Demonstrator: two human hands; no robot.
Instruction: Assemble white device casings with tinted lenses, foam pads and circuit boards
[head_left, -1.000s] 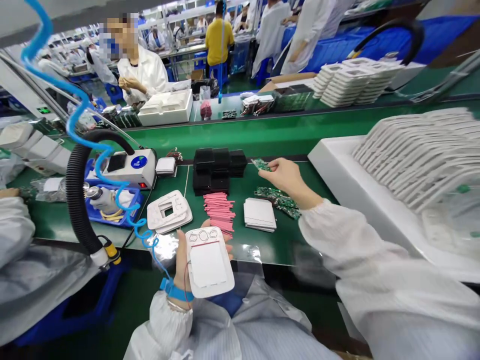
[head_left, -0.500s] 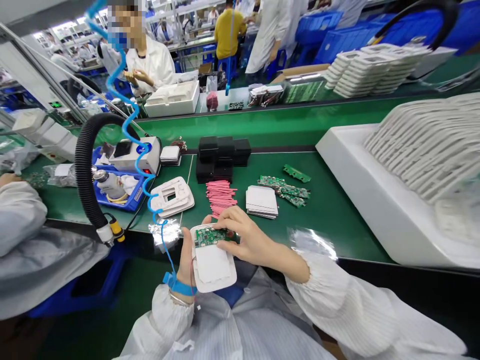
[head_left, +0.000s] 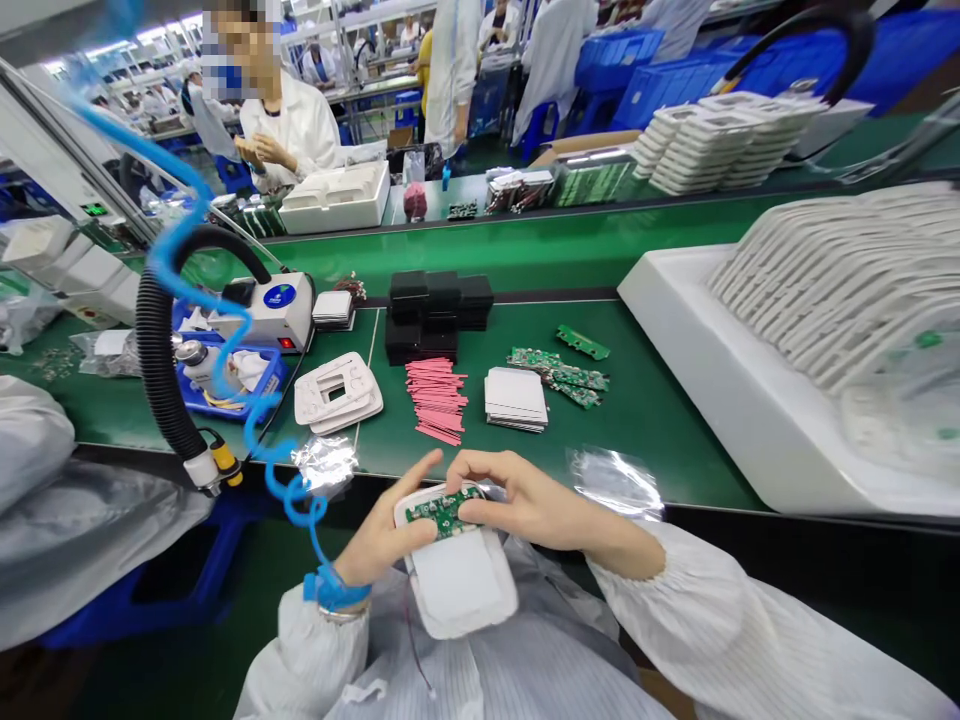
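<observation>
In front of my body is a white plastic housing (head_left: 465, 590) with rounded corners, a flat white pad on its lower part. A green circuit board (head_left: 446, 513) lies across its upper end. My left hand (head_left: 386, 530) grips the housing at its left side, thumb pressed on the board's left end. With thumb and fingers, my right hand (head_left: 517, 500) grips the board's right end against the housing. A thin dark wire (head_left: 414, 640) hangs below the housing on the left. On my left wrist sits a blue strap (head_left: 335, 588) joined to a coiled blue cord.
Pink strips (head_left: 436, 400), a stack of white pads (head_left: 516, 398), loose circuit boards (head_left: 562, 373), black blocks (head_left: 427, 315) and white housing frames (head_left: 337, 392) lie on the green bench. A white foam tray (head_left: 675, 390) of housings stands right. A black hose (head_left: 155, 360) arches left.
The housing has moved down and to the right with both hands. My left thumb has come from the housing's edge onto the board. The blue cord has swung left.
</observation>
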